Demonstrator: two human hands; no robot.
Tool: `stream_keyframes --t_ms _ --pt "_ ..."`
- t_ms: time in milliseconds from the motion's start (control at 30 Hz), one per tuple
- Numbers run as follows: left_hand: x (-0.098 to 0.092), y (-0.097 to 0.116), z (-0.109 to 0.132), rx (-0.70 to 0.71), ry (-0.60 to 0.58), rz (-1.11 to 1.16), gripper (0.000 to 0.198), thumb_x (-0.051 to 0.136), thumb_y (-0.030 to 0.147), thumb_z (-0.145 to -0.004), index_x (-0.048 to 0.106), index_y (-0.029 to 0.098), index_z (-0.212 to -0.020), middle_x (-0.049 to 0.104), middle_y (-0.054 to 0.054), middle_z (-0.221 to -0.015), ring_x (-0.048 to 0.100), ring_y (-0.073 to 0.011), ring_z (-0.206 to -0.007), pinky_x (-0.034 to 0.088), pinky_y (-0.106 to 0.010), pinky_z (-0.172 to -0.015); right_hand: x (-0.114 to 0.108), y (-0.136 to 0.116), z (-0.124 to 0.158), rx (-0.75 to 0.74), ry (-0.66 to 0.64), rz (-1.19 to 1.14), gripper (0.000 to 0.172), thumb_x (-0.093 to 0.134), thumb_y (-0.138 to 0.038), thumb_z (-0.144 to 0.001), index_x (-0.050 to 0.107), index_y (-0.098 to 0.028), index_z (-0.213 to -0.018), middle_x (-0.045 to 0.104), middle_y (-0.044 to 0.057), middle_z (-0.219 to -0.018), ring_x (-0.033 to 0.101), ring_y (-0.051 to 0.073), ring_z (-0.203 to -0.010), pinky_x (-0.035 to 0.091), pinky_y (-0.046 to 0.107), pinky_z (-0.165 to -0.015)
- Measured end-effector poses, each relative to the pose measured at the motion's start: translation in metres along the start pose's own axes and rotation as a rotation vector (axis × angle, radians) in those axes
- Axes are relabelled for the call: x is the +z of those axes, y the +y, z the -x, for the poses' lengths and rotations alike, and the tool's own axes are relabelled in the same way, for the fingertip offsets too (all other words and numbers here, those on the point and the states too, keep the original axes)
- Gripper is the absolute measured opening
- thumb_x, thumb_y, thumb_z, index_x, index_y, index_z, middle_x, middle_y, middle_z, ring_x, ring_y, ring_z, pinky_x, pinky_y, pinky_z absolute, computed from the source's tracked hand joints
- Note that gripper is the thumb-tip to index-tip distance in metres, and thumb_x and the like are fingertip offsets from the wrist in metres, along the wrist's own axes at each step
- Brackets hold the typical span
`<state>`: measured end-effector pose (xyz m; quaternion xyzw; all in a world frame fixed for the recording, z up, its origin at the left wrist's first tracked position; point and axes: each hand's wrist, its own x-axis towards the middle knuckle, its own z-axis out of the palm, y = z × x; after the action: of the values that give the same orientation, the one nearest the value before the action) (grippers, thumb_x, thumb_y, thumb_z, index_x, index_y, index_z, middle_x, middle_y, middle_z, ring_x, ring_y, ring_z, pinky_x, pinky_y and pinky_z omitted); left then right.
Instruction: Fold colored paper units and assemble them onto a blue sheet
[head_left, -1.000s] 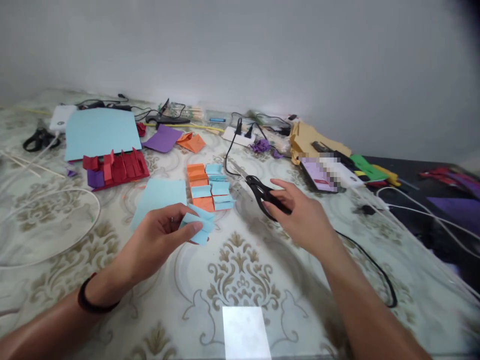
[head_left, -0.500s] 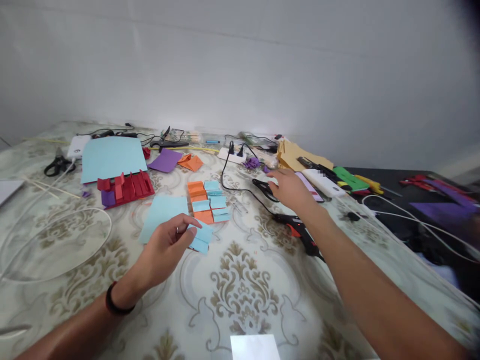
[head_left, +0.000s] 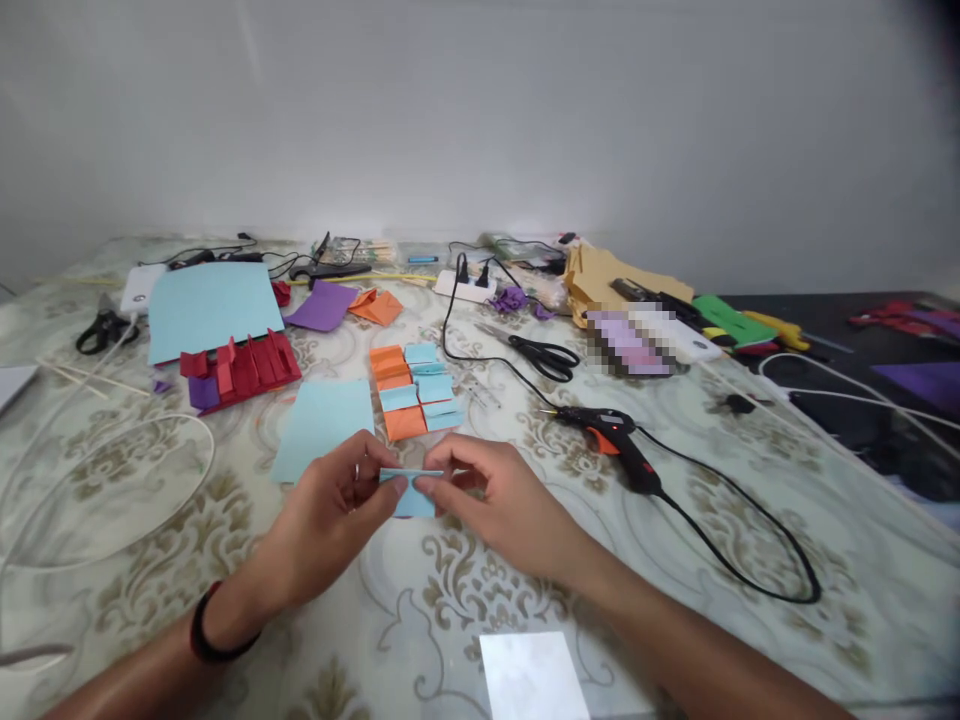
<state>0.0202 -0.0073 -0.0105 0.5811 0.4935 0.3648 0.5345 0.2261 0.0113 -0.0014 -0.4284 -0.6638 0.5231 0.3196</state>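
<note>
A small folded piece of light blue paper (head_left: 417,498) is pinched between both hands in the middle of the head view. My left hand (head_left: 330,515), with a ring and a dark wristband, grips its left end. My right hand (head_left: 502,500) closes on the right end, thumb in front. Behind them lie folded orange and blue paper pieces (head_left: 405,410) set side by side. A flat light blue sheet (head_left: 319,420) rests just beyond my left hand. To the right are black-handled scissors (head_left: 544,355) and a black glue gun (head_left: 622,440) with an orange trigger.
Folded red paper (head_left: 259,370), a large blue sheet (head_left: 214,305) and a purple sheet (head_left: 324,305) lie at the back left. A white power strip (head_left: 465,287) stands near the wall. The glue gun's cable (head_left: 780,590) loops to the right. A white square (head_left: 532,675) lies in front.
My right hand has come back from the scissors, which now lie on the table, and has taken hold of the blue paper's right end. The paper has turned level between both hands.
</note>
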Motion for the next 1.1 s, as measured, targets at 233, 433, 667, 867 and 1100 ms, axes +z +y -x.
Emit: stream_keyframes --t_ms 233,433,667,867,1100 --pt "-0.007 -0.005 -0.01 0.052 -0.111 0.064 0.02 0.068 0.035 -0.098 0.061 0.019 -0.088 0.057 0.004 -0.065 0.048 -0.0097 -0.058 0.036 -0.022 -0.055 -0.008 0.009 0.004 0.021 -0.012 -0.064 0.016 0.067 -0.033 -0.095 0.065 -0.019 -0.086 0.063 -0.001 -0.073 0.06 0.014 -0.068 0.05 0.026 -0.064" --pt "0.0 -0.004 -0.006 -0.041 -0.144 0.173 0.019 0.068 0.036 -0.099 0.061 0.02 -0.092 0.073 0.001 -0.073 0.072 -0.0152 -0.07 0.055 -0.026 -0.071 -0.005 0.016 0.004 0.085 -0.034 -0.186 0.023 0.075 -0.038 -0.09 0.065 -0.018 -0.084 0.057 -0.004 -0.068 0.059 0.012 -0.06 0.049 0.024 -0.058" --pt "-0.001 -0.005 -0.003 -0.121 -0.145 0.34 0.017 0.069 0.034 -0.098 0.059 0.021 -0.104 0.077 0.003 -0.069 0.078 -0.0196 -0.065 0.061 -0.03 -0.07 -0.005 0.018 0.007 -0.104 0.033 -0.187 0.023 0.072 -0.026 -0.093 0.064 -0.025 -0.114 0.057 -0.007 -0.074 0.058 0.01 -0.064 0.051 0.022 -0.063" --pt "-0.002 -0.001 -0.001 -0.117 -0.277 0.366 0.015 0.061 0.035 -0.101 0.057 0.021 -0.097 0.079 -0.001 -0.073 0.078 -0.0199 -0.067 0.06 -0.03 -0.068 -0.006 0.019 0.011 -0.336 0.032 0.019 0.012 0.079 -0.018 -0.089 0.071 -0.021 -0.098 0.071 0.0 -0.095 0.066 0.009 -0.073 0.055 0.02 -0.065" --pt "-0.001 0.005 0.002 0.089 -0.177 -0.19 0.02 0.059 0.039 -0.103 0.066 0.022 -0.096 0.072 0.003 -0.072 0.068 -0.0136 -0.067 0.049 -0.022 -0.059 -0.006 0.018 0.008 -0.358 0.139 0.029 0.008 0.077 -0.017 -0.091 0.072 -0.019 -0.085 0.072 -0.001 -0.082 0.065 0.008 -0.071 0.055 0.016 -0.064"
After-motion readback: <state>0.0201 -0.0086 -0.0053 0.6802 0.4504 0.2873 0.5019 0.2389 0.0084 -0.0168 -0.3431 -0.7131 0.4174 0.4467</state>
